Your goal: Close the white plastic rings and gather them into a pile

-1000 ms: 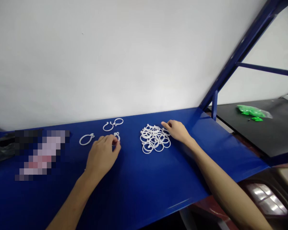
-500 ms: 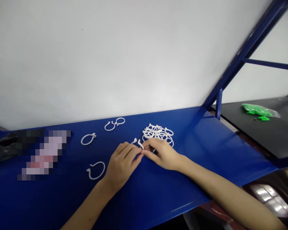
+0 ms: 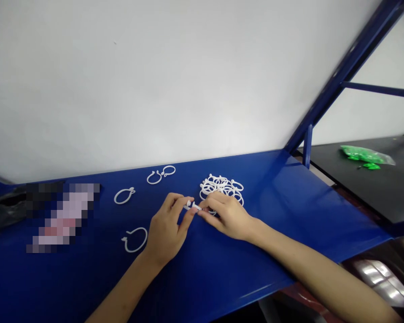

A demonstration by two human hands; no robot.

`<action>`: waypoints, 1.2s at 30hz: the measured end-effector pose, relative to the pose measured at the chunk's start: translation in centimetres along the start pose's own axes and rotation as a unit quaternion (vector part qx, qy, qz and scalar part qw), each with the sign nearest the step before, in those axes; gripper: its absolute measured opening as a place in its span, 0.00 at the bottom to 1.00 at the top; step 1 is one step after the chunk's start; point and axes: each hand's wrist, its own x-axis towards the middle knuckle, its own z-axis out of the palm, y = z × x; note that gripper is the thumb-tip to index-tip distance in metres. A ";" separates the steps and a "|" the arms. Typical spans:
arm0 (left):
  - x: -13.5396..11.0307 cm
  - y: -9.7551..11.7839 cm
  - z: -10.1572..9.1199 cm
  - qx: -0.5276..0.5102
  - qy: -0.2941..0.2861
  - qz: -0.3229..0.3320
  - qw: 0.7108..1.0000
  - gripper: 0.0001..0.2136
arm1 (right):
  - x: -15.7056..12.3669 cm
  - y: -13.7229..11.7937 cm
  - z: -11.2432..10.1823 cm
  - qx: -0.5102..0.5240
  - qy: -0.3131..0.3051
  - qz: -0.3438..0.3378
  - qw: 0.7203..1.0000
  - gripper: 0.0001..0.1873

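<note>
Between my two hands is a white plastic curtain ring (image 3: 196,207), its two knobbed ends close together with a gap between them. My left hand (image 3: 167,228) pinches one end between thumb and forefinger. The other end sits in the fingertips of my right hand (image 3: 226,214), which is closed on it. Most of this ring is hidden by the fingers. Just behind my right hand lies a pile of similar white rings (image 3: 218,181). One loose open ring (image 3: 136,242) rests left of my left wrist.
Farther back on the blue table (image 3: 97,278) lie more single rings (image 3: 123,196) and a pair side by side (image 3: 154,178). A black bag (image 3: 3,211) and a blurred-out packet (image 3: 67,215) occupy the left. A bag of green pieces (image 3: 365,154) sits on the black table (image 3: 390,193) at right.
My left hand has shifted slightly left and its thumb and forefinger have spread around the ring's end. The ring has turned in my fingers. My right hand stays almost in place.
</note>
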 end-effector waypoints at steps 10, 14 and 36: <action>-0.6 -0.1 0.6 0.000 -0.020 0.057 0.998 0.16 | -0.1 0.1 0.3 0.036 0.043 -0.008 0.998 0.10; -0.8 0.3 1.2 0.063 -0.007 0.083 0.994 0.17 | -0.2 0.1 0.7 0.007 0.045 -0.009 0.999 0.11; -1.0 1.6 1.4 0.069 -0.173 -0.106 0.977 0.24 | -0.7 -1.9 1.8 -0.202 0.030 -0.098 0.974 0.17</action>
